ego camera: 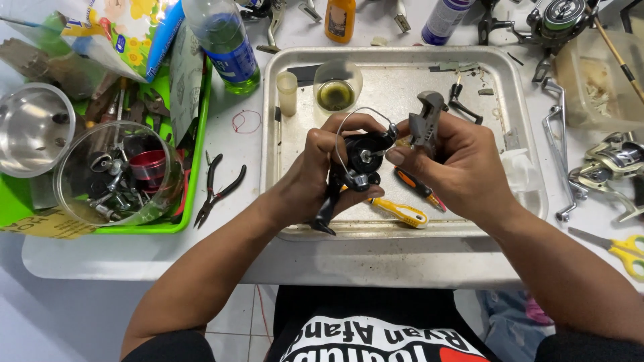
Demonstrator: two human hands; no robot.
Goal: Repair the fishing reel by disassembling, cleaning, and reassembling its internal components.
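Observation:
My left hand (315,171) grips a black fishing reel (359,161) with a thin wire bail arm, held above a metal tray (396,231). My right hand (459,167) holds a small grey adjustable wrench (427,121), its jaw set against the reel's right side. Under the hands on the tray lie a yellow-handled screwdriver (400,212) and an orange-handled screwdriver (419,190). A small glass of yellowish liquid (337,88) and a pale plastic tube (287,92) stand at the tray's far side.
Black pliers (218,189) lie left of the tray. A green bin (191,167) holds a clear tub of parts (117,175), beside a steel bowl (30,127). A green bottle (225,43) stands behind. Reel parts (607,164) and yellow scissors (620,248) lie right.

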